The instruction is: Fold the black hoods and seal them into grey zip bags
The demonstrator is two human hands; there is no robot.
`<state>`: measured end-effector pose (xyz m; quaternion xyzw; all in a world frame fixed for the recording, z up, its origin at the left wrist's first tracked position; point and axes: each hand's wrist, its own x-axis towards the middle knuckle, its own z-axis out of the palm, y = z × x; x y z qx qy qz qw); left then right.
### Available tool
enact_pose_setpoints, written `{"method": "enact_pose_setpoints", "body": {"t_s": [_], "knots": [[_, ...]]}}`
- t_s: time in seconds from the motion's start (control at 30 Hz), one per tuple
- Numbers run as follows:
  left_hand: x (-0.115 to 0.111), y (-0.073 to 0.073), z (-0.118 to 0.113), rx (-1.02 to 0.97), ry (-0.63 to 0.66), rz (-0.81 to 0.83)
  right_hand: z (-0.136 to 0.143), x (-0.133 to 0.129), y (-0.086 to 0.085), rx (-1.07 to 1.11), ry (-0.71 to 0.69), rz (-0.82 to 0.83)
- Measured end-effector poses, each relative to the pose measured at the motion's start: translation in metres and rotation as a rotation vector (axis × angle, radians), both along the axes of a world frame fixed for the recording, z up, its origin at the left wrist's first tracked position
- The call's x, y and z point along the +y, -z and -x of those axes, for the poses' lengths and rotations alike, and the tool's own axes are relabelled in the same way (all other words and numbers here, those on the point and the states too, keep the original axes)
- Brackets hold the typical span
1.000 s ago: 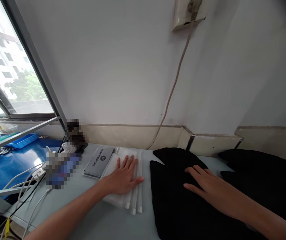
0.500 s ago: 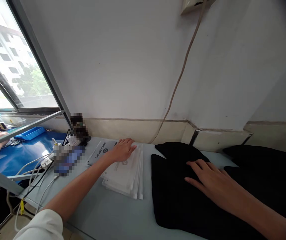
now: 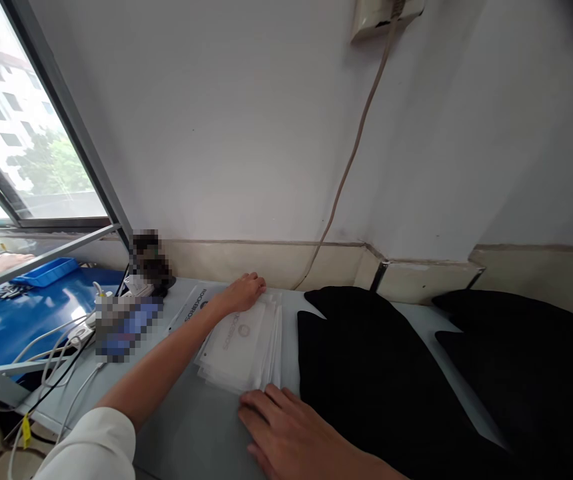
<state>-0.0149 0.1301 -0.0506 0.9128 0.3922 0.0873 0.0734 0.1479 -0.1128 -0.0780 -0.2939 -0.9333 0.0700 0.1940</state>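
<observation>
Several translucent printed plastic bags lie in a loose stack on the grey table. At the far edge of the stack is my left hand, its fingers curled together over the bags; what they grip is too small to tell. My right hand rests at the near edge of the stack, fingers bent but apart, fingertips at the bag edges. Right of the bags lies a black cloth piece, with another black piece beyond it.
Blurred items, white cables and a power strip lie on the left. Behind a metal frame, a blue table holds a blue tray, near another person's hand. A wall runs along the back.
My right hand has moved left off the black cloth to the near edge of the bags. My left hand's fingers have curled in at the far edge. The view has shifted slightly.
</observation>
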Motion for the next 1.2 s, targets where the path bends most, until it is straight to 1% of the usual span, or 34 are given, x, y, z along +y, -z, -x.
{"method": "enact_pose_setpoints", "body": {"t_s": [0.1,0.17,0.3,0.37,0.47,0.57,0.63,0.67,0.7,0.77,0.87,0.93,1.0,1.03,1.1,1.2], "knots": [[0.006,0.000,0.001,-0.007,0.020,0.013,0.005,0.008,-0.006,-0.042,0.085,0.027],[0.005,-0.001,0.002,-0.019,0.028,0.011,0.006,0.010,-0.011,-0.054,0.119,0.059],[-0.005,-0.005,0.004,-0.042,0.039,0.004,0.003,0.009,-0.020,-0.044,0.108,0.136],[-0.012,-0.006,0.005,-0.049,0.041,0.001,-0.003,0.008,-0.027,-0.009,0.085,0.204],[-0.019,-0.004,0.005,-0.056,0.029,-0.008,-0.015,0.005,-0.046,0.057,0.067,0.384],[-0.026,0.001,0.005,-0.056,0.011,-0.019,-0.033,0.004,-0.068,0.111,0.089,0.551],[-0.032,0.004,0.003,-0.057,-0.008,-0.036,-0.049,0.007,-0.076,0.163,0.132,0.587],[-0.036,0.004,0.001,-0.058,-0.021,-0.045,-0.059,0.011,-0.077,0.182,0.167,0.571],[-0.040,0.004,-0.001,-0.059,-0.033,-0.053,-0.070,0.017,-0.076,0.189,0.210,0.535],[-0.050,0.002,-0.005,-0.055,-0.043,-0.052,-0.098,0.032,-0.067,0.172,0.375,0.410],[-0.063,-0.002,-0.009,-0.024,-0.018,0.015,-0.148,0.058,-0.044,0.094,0.609,0.287],[-0.070,-0.002,-0.010,0.003,0.010,0.076,-0.179,0.070,-0.027,0.015,0.740,0.222],[-0.074,0.002,-0.010,0.025,0.027,0.125,-0.200,0.077,-0.011,-0.070,0.874,0.239],[-0.075,0.005,-0.009,0.030,0.028,0.138,-0.207,0.078,-0.003,-0.110,0.899,0.275],[-0.077,0.010,-0.008,0.029,0.022,0.145,-0.210,0.078,0.009,-0.174,0.912,0.349],[-0.079,0.015,-0.007,0.013,0.011,0.130,-0.203,0.077,0.021,-0.204,0.899,0.363]]}}
